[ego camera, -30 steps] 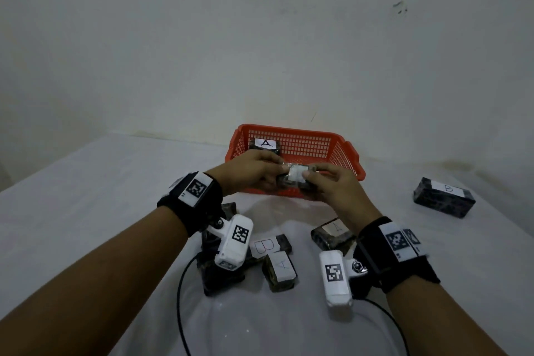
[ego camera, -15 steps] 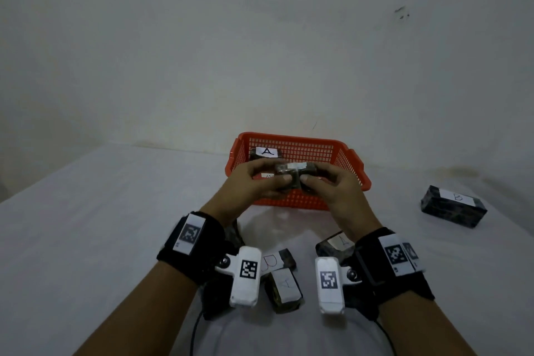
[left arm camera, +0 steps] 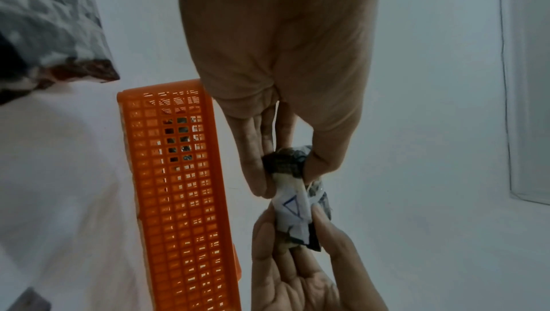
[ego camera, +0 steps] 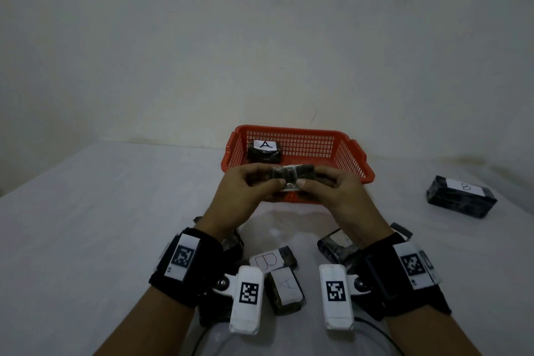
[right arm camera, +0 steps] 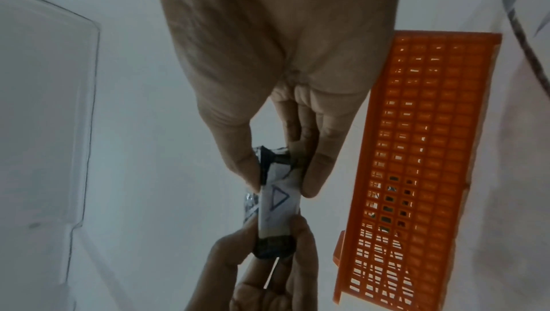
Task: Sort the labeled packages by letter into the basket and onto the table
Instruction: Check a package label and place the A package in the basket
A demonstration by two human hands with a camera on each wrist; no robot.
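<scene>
Both hands hold one small dark package (ego camera: 291,175) just in front of the orange basket (ego camera: 351,163). My left hand (ego camera: 251,186) pinches its left end and my right hand (ego camera: 332,188) pinches its right end. Its white label with a drawn A faces down towards the wrist cameras, package (left arm camera: 293,201) (right arm camera: 275,203). Another dark package marked A (ego camera: 264,150) lies inside the basket at its left. The left hand (left arm camera: 279,170) and right hand (right arm camera: 279,175) grip with thumb against fingers. The basket's side shows as basket (left arm camera: 178,198) and basket (right arm camera: 416,163).
A dark package marked B (ego camera: 461,195) lies apart on the white table (ego camera: 86,211) at the right. Near my wrists lie a package marked B (ego camera: 271,260), one marked A (ego camera: 284,289) and another package (ego camera: 336,243) partly hidden by my right wrist. A wall stands behind the basket.
The held package has been turned so that its white label no longer faces up; its dark side shows from above. Both hands stay in front of the basket.
</scene>
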